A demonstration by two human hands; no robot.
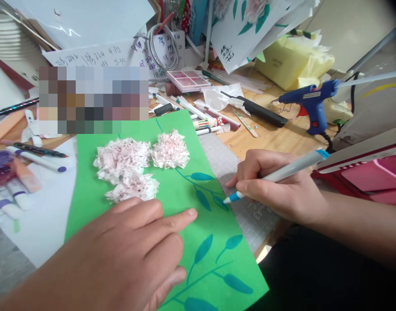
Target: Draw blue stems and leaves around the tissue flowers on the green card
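Observation:
A green sheet of paper [172, 190] bears three ruffled, pale pink paper flowers, one of them a small flower [170, 149] at the upper right. Blue-green stems and leaves are drawn on its right side. My right hand [276, 185] grips a white marker with blue ends [290, 166], its tip touching an outlined leaf [220, 202] near the right edge. My left hand [142, 250] rests on the sheet below the flowers, index finger stretched toward the drawn leaves and the other fingers loosely bent. Nothing shows in it.
A blue glue gun [314, 103] stands at the back right beside a yellow tissue pack [292, 60]. Loose markers [39, 159] and white paper lie at the left. Pens and a pink palette [188, 80] clutter the back. A grey cutting mat [259, 220] lies under the sheet.

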